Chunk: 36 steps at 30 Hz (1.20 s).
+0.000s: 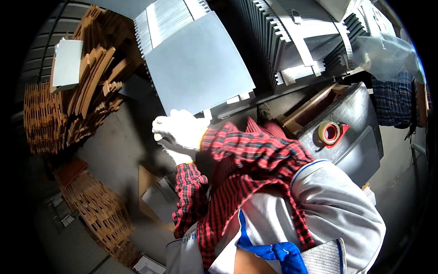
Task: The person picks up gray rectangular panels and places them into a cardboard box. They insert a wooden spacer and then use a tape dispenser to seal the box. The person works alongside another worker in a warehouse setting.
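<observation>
My right hand (pixel 185 129), in a white glove, reaches across my body to the lower left corner of a flat grey panel (pixel 198 64). Its fingers are curled, and what they hold, if anything, is hidden. Just beneath it is my left hand (pixel 179 152), also white-gloved and mostly covered by the right; its fingers cannot be made out. The two hands are close together, beside the panel's near edge. That panel lies on top of a stack of grey sheets with pale slotted edges (pixel 171 20).
Strapped grey sheets (pixel 315 43) stand at the back right. A red tape dispenser (pixel 332 133) rests on a dark curved surface (pixel 351 112) to my right. Wooden slats (pixel 91 82) are piled at left, with more lattice wood (pixel 98 205) below. Another person's plaid clothing (pixel 393 100) shows at far right.
</observation>
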Motion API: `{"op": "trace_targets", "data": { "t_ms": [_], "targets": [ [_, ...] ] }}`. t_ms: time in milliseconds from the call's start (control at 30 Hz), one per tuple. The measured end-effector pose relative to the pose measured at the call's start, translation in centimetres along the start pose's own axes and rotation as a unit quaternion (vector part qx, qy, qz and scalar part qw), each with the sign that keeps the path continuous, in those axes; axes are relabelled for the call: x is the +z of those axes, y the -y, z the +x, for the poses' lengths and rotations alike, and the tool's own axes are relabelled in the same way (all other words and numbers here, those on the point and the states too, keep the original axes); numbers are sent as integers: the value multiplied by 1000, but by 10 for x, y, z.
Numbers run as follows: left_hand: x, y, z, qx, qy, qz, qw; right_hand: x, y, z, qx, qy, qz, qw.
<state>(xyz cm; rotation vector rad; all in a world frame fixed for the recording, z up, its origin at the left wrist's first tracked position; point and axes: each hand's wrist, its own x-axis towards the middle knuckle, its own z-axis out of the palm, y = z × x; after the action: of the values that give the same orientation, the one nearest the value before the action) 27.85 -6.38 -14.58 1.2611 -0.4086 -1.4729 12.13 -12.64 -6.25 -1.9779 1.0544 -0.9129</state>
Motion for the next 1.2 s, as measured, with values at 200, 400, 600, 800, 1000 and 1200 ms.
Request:
{"op": "trace_targets", "data": {
  "t_ms": [200,400,600,800,1000,1200],
  "targets": [
    [59,-5,-2,-54,44,-259,963,-113,-76,-65,-101,-83,-156,979],
    [83,-7,-4,-45,27,-329,943,-162,-140,-75,-186,-24,-211,959],
    [97,-6,-10,-20,-74,-295,952,-200,-208,41,-121,-106,-152,975],
    [89,10,-1,4,-51,-270,961,-202,-262,96,-37,-183,-248,951],
    [109,6,-6,-8,-95,-279,956,-183,-172,-13,-97,-126,49,986],
    [104,5,7,2,-91,-268,959,-151,-114,-101,87,-26,281,955]
  ]
}}
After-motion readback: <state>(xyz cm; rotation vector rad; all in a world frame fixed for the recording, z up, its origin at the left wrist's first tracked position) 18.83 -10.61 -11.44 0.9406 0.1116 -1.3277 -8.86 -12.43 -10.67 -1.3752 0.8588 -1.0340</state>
